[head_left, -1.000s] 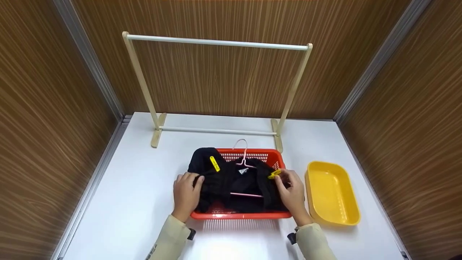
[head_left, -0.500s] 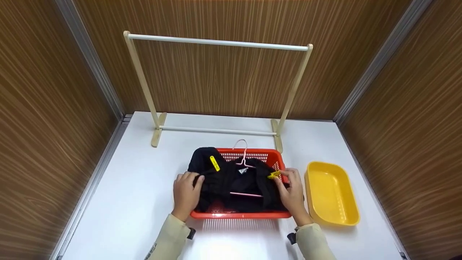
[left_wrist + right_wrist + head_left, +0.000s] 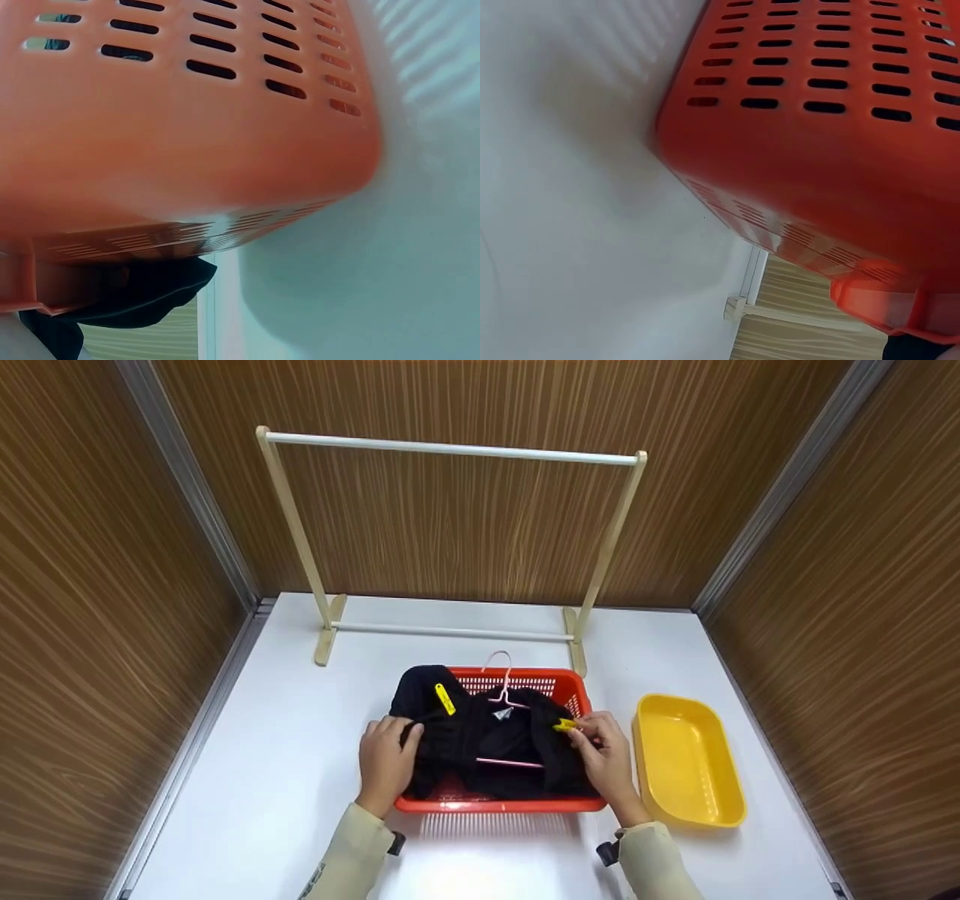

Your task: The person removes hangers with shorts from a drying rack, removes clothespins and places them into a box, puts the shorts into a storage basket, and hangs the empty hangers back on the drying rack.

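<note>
A black garment lies over and inside a red plastic basket. A pink hanger stands up out of it, its hook above the neckline and its lower bar showing across the opening. My left hand grips the garment at the basket's left side, thumb on top of the cloth. With thumb and fingers my right hand pinches a yellow clothespin at the garment's right shoulder. Another yellow clothespin sits on the left shoulder. Both wrist views show mostly the basket's slotted outer walls.
Behind the basket stands a clothes rack with a white top rail and wooden legs. A yellow tray sits to the right on the white table. Wood-grain panels enclose the back and sides.
The clothespin in my right fingers has turned and now lies more level against the cloth. The left hand keeps its place, and the basket and rack stay put.
</note>
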Demonstrator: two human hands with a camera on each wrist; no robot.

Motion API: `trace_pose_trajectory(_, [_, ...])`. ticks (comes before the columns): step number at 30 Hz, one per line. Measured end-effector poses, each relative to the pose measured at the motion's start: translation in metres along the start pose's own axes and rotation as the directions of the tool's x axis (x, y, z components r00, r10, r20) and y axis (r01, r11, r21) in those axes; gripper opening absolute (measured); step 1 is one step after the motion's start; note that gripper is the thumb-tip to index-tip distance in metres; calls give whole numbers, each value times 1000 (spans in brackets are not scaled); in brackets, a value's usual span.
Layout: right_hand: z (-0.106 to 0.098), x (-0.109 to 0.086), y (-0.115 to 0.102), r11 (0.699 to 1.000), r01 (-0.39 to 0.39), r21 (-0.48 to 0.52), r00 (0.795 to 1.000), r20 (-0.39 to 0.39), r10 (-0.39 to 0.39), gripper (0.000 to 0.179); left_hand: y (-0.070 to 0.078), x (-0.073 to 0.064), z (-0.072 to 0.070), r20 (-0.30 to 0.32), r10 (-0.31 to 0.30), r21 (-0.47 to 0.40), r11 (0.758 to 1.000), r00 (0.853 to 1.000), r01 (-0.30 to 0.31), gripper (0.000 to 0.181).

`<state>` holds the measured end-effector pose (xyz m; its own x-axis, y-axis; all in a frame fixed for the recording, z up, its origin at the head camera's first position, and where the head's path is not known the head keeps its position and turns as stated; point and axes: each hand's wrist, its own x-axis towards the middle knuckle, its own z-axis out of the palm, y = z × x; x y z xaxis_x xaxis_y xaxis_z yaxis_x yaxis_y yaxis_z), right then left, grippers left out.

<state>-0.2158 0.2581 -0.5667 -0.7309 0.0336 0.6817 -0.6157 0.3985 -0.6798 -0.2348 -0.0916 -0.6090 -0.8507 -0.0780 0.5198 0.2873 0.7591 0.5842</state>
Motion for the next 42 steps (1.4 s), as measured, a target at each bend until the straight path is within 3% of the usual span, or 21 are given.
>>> trace_pose_trajectory(8, [-4,-2,5,990,-60,127,996,-58,68,13,1,-2,-2,19,-11,-7,1000,1000,11,23])
trace_pose_trajectory(15, [-8,-1,6,961,-124,247,985,-83,149,7,2,3,-3,26,-9,-4,1000,1000,10,23])
trace_pose_trajectory(22, [-9,-1,5,964,-130,231,986,-71,150,9,2,2,-3,22,-5,1,1000,1000,5,23])
trace_pose_trajectory(29, [-8,-8,30,968,-115,223,989,-68,133,14,1,1,-1,23,-3,8,1000,1000,3,24])
trace_pose_trajectory(33, [-8,-9,33,964,-128,232,987,-68,147,10,1,1,-1,21,-2,6,1000,1000,2,23])
trace_pose_trajectory(42, [-10,-10,30,918,-214,335,970,-36,239,10,1,1,-1,12,0,2,1000,1000,0,22])
